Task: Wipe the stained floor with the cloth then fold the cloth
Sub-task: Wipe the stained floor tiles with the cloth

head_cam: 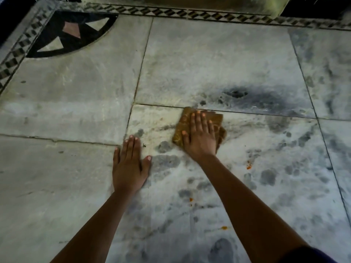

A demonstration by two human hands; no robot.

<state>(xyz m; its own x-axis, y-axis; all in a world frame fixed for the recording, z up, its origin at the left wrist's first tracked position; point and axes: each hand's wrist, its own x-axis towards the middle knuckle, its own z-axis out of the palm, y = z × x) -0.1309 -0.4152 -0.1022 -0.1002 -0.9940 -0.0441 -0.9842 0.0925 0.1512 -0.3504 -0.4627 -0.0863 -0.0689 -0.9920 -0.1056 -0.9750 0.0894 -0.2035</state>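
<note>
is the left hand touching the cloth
Apart. The head view shows the left hand flat on bare floor, with marble between it and the cloth.

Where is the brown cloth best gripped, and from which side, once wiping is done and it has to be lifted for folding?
Probably the cloth's far left corner, near the tile joint, pinched from above and the left. It lies flat and bunched on the floor under the flat right hand, and that corner shows clear of the fingers. The left hand, flat on the floor beside it, is nearest.

Left hand flat, fingers straight toward 12 o'clock; right hand flat at its 2 o'clock, both arms extended.
</note>
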